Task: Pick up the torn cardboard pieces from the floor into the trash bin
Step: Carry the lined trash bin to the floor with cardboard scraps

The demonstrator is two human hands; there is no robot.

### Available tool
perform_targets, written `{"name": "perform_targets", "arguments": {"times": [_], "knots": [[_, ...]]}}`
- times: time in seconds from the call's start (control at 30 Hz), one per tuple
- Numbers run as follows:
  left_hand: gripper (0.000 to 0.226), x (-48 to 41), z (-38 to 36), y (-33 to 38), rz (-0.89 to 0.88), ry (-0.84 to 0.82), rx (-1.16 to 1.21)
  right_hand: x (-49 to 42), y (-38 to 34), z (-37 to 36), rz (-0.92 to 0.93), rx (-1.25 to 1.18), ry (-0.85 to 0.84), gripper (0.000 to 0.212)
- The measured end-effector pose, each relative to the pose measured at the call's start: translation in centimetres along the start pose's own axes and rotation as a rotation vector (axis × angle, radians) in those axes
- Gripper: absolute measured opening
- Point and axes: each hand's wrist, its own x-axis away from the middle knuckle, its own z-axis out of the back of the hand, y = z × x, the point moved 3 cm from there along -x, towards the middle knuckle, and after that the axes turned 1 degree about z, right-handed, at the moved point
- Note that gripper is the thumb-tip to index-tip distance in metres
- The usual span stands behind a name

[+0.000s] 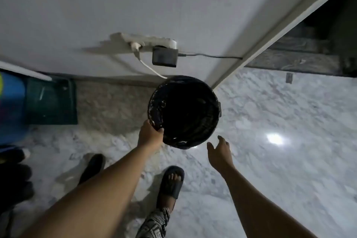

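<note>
- the left hand (149,134) grips the near-left rim of the black trash bin (157,106), fingers curled over the edge and into the mouth.
- the right hand (219,152) is empty, its fingers spread and loosely straight. it hovers just beside the bin's near rim without touching it.
- the bin sits at the far edge of the marble floor (280,179), close to the wall (173,6) and at the foot of the door frame (270,31). whether it rests on the floor or is lifted clear cannot be told.
- the bin's inside is too dark to show any contents, and no torn cardboard pieces are in sight on the floor.
- judged from this, the step in hand is fetching the bin, not yet gathering.
- the next move likely calls for carrying the bin to wherever the pieces lie, keeping it upright, perhaps with the right hand steadying the rim.
- a power strip (150,39) with a black adapter (164,57) hangs on the wall just above the bin. its cables could snag.
</note>
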Motion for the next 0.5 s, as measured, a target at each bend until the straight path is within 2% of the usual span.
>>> {"name": "perform_targets", "arguments": {"times": [0.13, 0.2, 0.27, 0.37, 0.43, 0.5], "knots": [[0.077, -6.7, -3.0, -3.3, 0.245, 0.067, 0.104, -7.6, 2.3, -4.1, -0.176, -0.188, 0.037, 0.067], [0.081, -9.2, -3.8, -4.4, 0.309, 0.102, 0.156, -10.0, 3.1, -5.4, -0.248, -0.29, 0.063, 0.07], [0.071, -11.3, -4.9, -5.7, 0.367, 0.092, 0.201, -12.5, 4.3, -7.0, -0.324, -0.411, 0.059, 0.059], [0.037, -12.8, -5.1, -6.1, 0.329, 0.018, 0.237, -13.8, 4.9, -7.4, -0.344, -0.508, 0.033, 0.024], [0.031, -12.3, -5.1, -6.1, 0.325, 0.017, 0.237, -13.7, 5.2, -7.2, -0.316, -0.451, 0.047, 0.007], [0.027, -11.3, -5.3, -6.4, 0.334, 0.045, 0.246, -13.6, 5.8, -7.5, -0.304, -0.464, 0.016, 0.005]]}}
